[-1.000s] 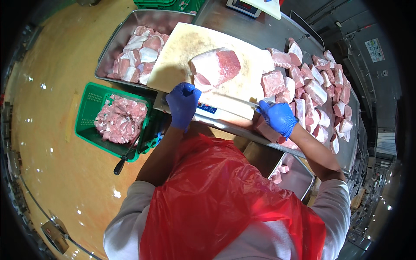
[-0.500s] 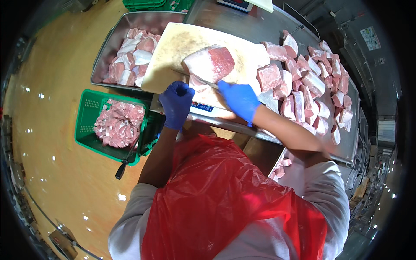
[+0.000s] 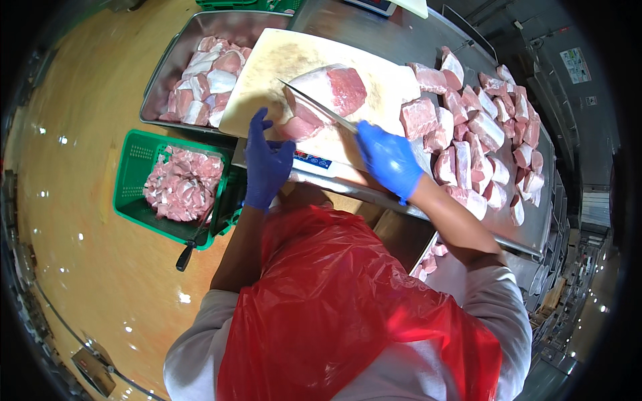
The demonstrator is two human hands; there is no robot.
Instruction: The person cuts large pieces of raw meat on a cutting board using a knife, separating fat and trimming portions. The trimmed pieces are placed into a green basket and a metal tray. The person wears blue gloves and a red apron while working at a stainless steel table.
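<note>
A large chunk of raw meat with a pale fat side (image 3: 334, 91) lies on the white cutting board (image 3: 261, 57). Closer to me, a smaller cut piece of meat (image 3: 301, 123) rests against it on the board. My right hand (image 3: 389, 157), in a blue glove, grips a long thin knife (image 3: 317, 104) whose blade lies over the seam between the two pieces, its tip pointing far left. My left hand (image 3: 267, 164), also blue-gloved, is open at the board's near left edge, fingers spread, holding nothing, just left of the smaller piece.
Left of the board stands a metal tub (image 3: 167, 87) of meat pieces. Below it is a green crate (image 3: 127, 180) of trimmings, with a black-handled tool (image 3: 187, 255) at its edge. Many meat blocks (image 3: 461, 160) cover the metal table at right. A scale display (image 3: 312, 159) shows under the board.
The knife has come up from the meat, its blade now in full view. A smaller piece now lies apart at the near side. My left hand has opened its fingers.
</note>
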